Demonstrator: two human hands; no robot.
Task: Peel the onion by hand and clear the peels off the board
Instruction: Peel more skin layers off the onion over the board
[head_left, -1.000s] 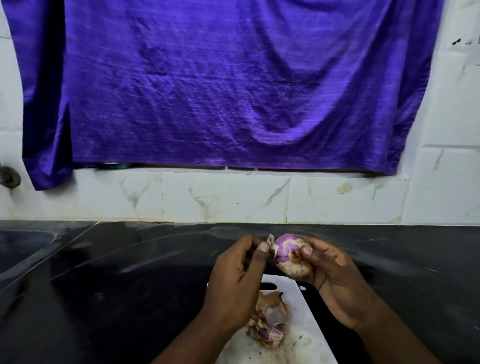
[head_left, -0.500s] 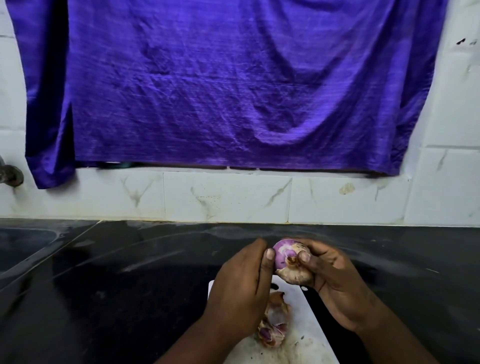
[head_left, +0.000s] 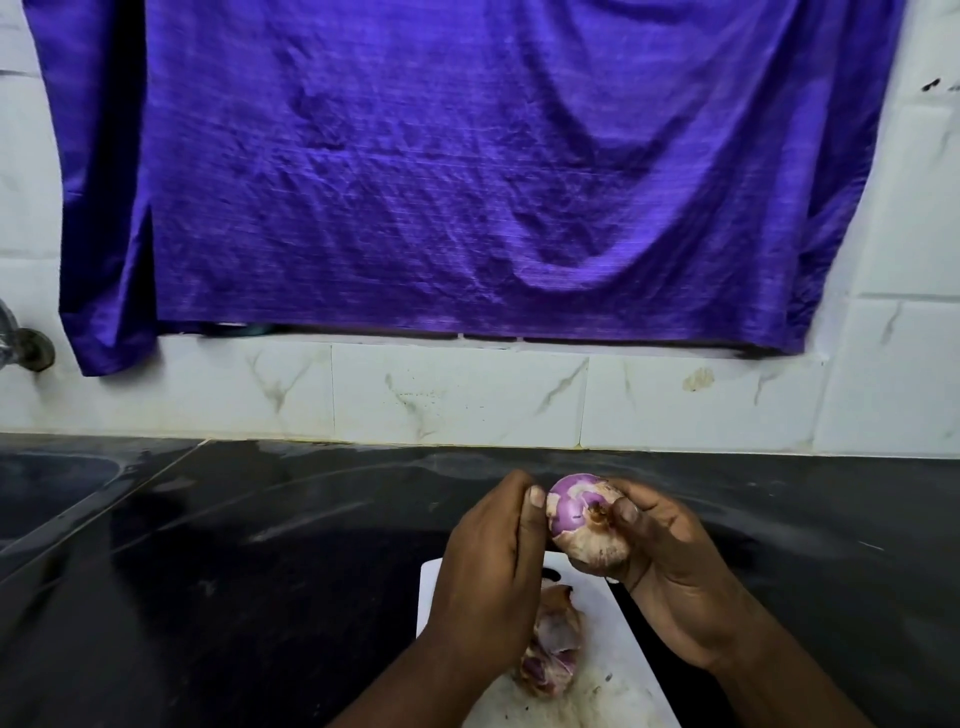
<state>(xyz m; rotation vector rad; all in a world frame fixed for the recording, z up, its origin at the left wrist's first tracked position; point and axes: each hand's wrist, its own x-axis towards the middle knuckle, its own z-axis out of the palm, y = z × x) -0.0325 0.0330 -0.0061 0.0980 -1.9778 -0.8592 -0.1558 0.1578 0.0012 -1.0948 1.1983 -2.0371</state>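
Onion (head_left: 574, 512): round, glossy purple on top, papery tan below, hovering over the board's far end.
Right hand (head_left: 670, 566): fingers curling around the onion, thumb pressing beside its root tuft.
Left hand (head_left: 488, 566): fingers curling inward, thumb tip touching the onion's left side; any pinched skin cannot be told.
Peels (head_left: 553, 644): crumpled, papery, lying on the white cutting board (head_left: 623, 660).
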